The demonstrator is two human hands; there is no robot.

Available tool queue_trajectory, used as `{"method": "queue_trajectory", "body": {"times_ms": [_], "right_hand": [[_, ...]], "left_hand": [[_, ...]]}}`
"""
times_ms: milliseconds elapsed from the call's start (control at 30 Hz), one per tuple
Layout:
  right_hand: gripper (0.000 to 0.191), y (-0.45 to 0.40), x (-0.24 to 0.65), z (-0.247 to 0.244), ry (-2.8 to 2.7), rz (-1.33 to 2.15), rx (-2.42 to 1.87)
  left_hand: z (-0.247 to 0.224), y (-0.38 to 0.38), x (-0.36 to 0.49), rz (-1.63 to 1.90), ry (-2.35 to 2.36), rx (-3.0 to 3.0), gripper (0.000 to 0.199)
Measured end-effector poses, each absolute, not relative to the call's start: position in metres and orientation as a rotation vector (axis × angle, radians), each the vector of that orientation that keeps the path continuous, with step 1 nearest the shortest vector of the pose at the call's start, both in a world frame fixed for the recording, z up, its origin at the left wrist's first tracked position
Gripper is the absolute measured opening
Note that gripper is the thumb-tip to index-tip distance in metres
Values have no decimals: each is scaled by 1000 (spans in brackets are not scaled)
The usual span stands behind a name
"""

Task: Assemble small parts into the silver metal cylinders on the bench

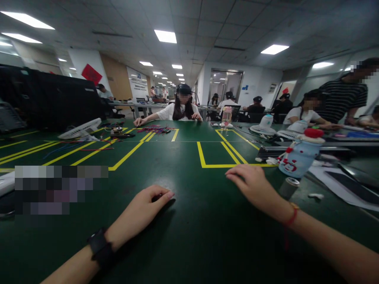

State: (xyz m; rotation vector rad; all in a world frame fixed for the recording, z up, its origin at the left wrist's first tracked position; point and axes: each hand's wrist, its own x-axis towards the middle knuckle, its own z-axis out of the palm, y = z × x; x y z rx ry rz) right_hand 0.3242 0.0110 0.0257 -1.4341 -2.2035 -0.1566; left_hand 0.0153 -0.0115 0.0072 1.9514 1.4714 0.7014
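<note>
My left hand [151, 203] rests on the green table [189, 236], its fingers curled and pressed together; whether anything lies under them is hidden. A black watch [100, 244] is on that wrist. On the right, my right hand [251, 183] is over the table near a yellow tape outline [225, 166], with fingers bent down and their tips partly hidden. A red string bracelet [293, 215] circles the right wrist. Beside that wrist stands a small grey can [289, 187], and behind it a light blue bottle [300, 156] with a red top.
Wires [155, 129] lie before a person [183, 106] seated across the table. A white fan [81, 129] is at the left and another fan [265, 125] at the right. A dark phone [351, 185] lies on paper at the right. Other people are behind.
</note>
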Motion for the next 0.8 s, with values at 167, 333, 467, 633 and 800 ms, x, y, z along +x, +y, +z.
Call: {"method": "queue_trajectory", "body": {"times_ms": [167,333,467,633,800], "right_hand": [[29,7,444,48,-1877,-546,-1979],[31,-1,485,40,-1855,-340,-2182],[37,-4,480,43,-1809,-349,-2169],[34,-6,474,46,-1812,-278,-2169],[34,-9,474,44,-1778,-189,-2193]], "left_hand": [[4,-12,19,727,1452,1995,37],[3,-13,19,712,1460,1995,38],[4,-13,18,712,1461,1978,39],[5,-14,19,714,1462,1987,36],[7,-14,19,696,1463,1983,36]]}}
